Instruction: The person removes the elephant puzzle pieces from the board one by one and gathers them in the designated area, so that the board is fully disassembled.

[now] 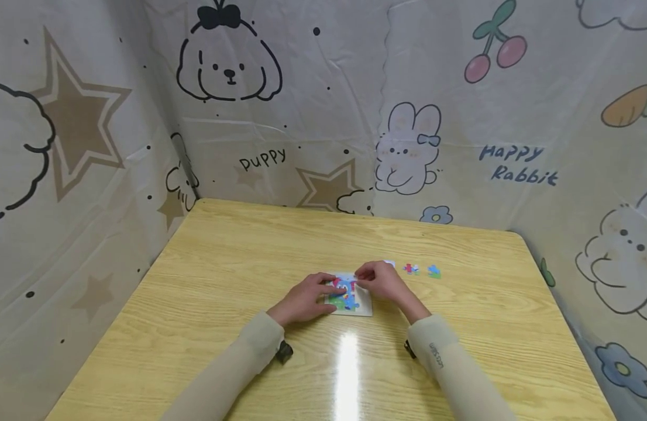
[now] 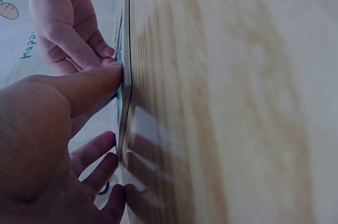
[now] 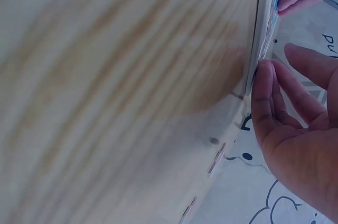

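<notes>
A small square jigsaw puzzle (image 1: 342, 302) with a blue, red and green picture lies in a pale tray (image 1: 364, 308) on the table. Its right side shows bare tray. My left hand (image 1: 306, 297) rests over the tray's left side, fingers spread, one finger reaching onto the picture. In the left wrist view the left thumb (image 2: 100, 84) touches the tray. My right hand (image 1: 381, 280) is at the tray's upper right corner. Bent fingertips (image 3: 264, 71) touch there in the right wrist view, and the thumb stands apart. Any piece beneath those fingertips is hidden.
Right of the right hand lie loose jigsaw pieces: a red and white one (image 1: 410, 269) and a blue and green one (image 1: 434, 271). A pale piece (image 1: 389, 263) is partly behind that hand. Printed cloth (image 1: 323, 105) encloses the wooden table (image 1: 239, 251) at the back and sides.
</notes>
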The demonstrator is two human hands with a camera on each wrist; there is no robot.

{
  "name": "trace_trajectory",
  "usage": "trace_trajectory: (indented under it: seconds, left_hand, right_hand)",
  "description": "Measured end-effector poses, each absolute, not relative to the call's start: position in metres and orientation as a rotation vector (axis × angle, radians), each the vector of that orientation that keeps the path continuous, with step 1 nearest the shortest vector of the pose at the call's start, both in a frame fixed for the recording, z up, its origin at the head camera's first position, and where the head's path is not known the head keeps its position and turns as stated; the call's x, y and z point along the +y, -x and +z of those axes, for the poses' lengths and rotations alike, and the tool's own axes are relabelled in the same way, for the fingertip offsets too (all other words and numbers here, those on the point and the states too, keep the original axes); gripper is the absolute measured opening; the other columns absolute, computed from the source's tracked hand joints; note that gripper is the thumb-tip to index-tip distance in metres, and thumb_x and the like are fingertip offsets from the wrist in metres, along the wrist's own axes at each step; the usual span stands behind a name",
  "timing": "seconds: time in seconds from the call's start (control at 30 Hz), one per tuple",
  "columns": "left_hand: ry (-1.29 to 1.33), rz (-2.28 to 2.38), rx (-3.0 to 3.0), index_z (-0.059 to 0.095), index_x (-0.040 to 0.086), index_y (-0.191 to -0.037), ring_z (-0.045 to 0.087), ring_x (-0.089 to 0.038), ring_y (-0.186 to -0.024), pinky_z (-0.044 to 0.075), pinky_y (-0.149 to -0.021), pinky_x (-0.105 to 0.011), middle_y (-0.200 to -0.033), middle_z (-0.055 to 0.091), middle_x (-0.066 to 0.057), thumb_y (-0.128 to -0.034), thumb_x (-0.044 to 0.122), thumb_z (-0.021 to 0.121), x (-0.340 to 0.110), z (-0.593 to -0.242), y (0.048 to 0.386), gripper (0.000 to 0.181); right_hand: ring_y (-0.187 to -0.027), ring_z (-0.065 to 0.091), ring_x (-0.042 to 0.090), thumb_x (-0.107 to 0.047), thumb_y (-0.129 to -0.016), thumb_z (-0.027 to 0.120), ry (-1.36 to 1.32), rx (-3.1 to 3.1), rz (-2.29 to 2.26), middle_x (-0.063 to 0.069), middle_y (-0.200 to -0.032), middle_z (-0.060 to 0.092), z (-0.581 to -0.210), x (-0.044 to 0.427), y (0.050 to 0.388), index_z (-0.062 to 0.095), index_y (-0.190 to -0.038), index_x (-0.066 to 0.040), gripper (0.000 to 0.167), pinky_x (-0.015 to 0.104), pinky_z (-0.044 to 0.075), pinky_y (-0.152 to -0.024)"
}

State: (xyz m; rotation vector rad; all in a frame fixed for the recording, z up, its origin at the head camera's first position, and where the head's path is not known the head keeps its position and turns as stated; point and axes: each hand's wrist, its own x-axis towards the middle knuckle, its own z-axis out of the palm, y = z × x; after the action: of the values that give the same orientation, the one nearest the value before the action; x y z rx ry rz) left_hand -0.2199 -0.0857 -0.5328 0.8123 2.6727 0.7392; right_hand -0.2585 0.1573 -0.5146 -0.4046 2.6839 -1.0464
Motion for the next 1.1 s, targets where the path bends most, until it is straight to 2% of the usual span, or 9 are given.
trace_trajectory:
  seconds: [0.43, 0.77, 1.1]
  left_hand:
    - [-0.827, 0.694, 2.696, 0.062, 0.031, -0.146, 0.034, -0.032, -0.153, 0.033, -0.123, -0.054, -0.162, 0.045, -0.006, -0.1002, 0.038, 0.068, -0.0899, -0.5382, 0.2205, 0.046]
    - [-0.838, 0.675, 2.676, 0.059, 0.033, -0.148, 0.033, -0.029, -0.154, 0.033, -0.123, -0.053, -0.164, 0.042, -0.001, -0.1022, 0.038, 0.066, -0.0891, -0.5394, 0.2226, 0.047]
    - [-0.841, 0.675, 2.672, 0.059, 0.033, -0.148, 0.032, -0.03, -0.154, 0.032, -0.123, -0.052, -0.164, 0.042, -0.002, -0.1025, 0.037, 0.065, -0.0873, -0.536, 0.2211, 0.046]
  right_hand:
    - [-0.089, 0.068, 0.017, -0.007, -0.091, 0.078, 0.374, 2.647, -1.095, 0.008, -0.097, 0.075, -0.5165, 0.1488, 0.2585, 0.077, -0.112, 0.0, 0.022, 0.036, 0.058, -0.084]
    - [-0.087, 0.061, 0.017, -0.006, -0.086, 0.083, 0.317, 2.639, -1.098, 0.004, -0.095, 0.069, -0.5159, 0.147, 0.2606, 0.075, -0.112, -0.006, 0.027, 0.031, 0.054, -0.081]
    - [-0.085, 0.06, 0.017, -0.007, -0.085, 0.085, 0.325, 2.669, -1.074, 0.004, -0.093, 0.067, -0.5173, 0.1472, 0.2631, 0.075, -0.108, -0.007, 0.024, 0.032, 0.053, -0.08]
